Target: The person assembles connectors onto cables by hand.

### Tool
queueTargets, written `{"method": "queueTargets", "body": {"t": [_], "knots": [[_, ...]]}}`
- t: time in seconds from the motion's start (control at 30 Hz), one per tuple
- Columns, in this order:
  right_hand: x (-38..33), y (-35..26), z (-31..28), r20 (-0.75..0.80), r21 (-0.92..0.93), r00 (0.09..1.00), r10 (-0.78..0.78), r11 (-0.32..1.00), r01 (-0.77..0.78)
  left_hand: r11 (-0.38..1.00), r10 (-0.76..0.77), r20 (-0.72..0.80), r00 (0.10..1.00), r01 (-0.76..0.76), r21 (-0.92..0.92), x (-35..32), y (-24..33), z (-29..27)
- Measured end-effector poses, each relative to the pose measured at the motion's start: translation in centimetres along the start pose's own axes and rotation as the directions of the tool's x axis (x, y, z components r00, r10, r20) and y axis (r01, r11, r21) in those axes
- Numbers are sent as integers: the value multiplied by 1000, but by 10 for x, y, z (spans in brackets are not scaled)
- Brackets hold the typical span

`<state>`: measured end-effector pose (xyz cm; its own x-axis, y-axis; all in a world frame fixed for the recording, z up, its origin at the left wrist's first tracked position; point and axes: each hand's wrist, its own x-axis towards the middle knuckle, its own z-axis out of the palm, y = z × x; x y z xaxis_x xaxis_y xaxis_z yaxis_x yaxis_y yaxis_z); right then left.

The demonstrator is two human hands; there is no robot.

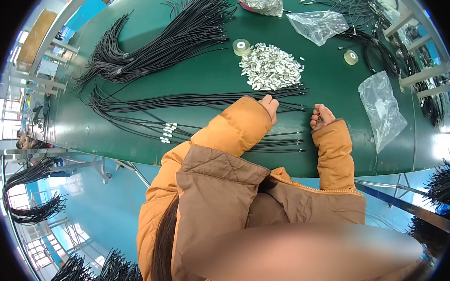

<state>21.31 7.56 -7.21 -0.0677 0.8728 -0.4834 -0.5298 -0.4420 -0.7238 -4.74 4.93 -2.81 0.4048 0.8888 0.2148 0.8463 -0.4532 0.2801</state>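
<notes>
My orange sleeves come up from the near edge of the green table (pixel 135 144), and that edge runs just under my forearms, so my elbows hang off it with open floor below.

My right hand (pixel 322 117) is curled up, fingers closed around something small and pale at the tips; I think it is one of the little metal terminals, but the view is too small to be sure. My left hand (pixel 270 106) lies knuckles-down on the black cables (pixel 280 140) spread in front of me, fingers bent in a loose pinch on a strand. Whether it truly grips one, I cannot tell.

As for progress, a small cluster of cable ends with white pieces fitted (pixel 168 132) lies to my left, near the table edge, and I take those as done. The cable ends between my hands show bare tips, so they look still to do.

Just beyond my hands sits the heap of silver terminals (pixel 271 68), touching nothing but the table, with a roll of tape (pixel 241 46) beside it. Right of that are a second tape roll (pixel 351 56) and two clear plastic bags (pixel 382 108), well apart from my right hand, with bare green between for moving.

Farthest off lies a big bundle of black cables (pixel 170 40), untouched by the look of it, so most of the work remains.
</notes>
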Motion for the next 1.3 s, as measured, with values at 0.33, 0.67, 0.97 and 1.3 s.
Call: {"method": "queueTargets", "body": {"t": [0.33, 0.67, 0.97, 1.3], "knots": [[-14, -6, 16, 47, -16, 998, -40, 999, 41, 941, 62, -176, 983, -117, -319, 14, 15, -10], [-25, -16, 47, 110, 69, 991, -76, 995, 68, 869, -80, -169, 982, -14, -494, 18, 13, -15], [-26, -15, 40, 148, 157, 986, -80, 986, 57, 899, -107, -185, 977, 15, -439, 15, 15, -8], [-42, -31, 55, 27, -109, 983, -181, 977, 183, 920, -102, -202, 974, 15, -393, 21, 25, -9]]}}
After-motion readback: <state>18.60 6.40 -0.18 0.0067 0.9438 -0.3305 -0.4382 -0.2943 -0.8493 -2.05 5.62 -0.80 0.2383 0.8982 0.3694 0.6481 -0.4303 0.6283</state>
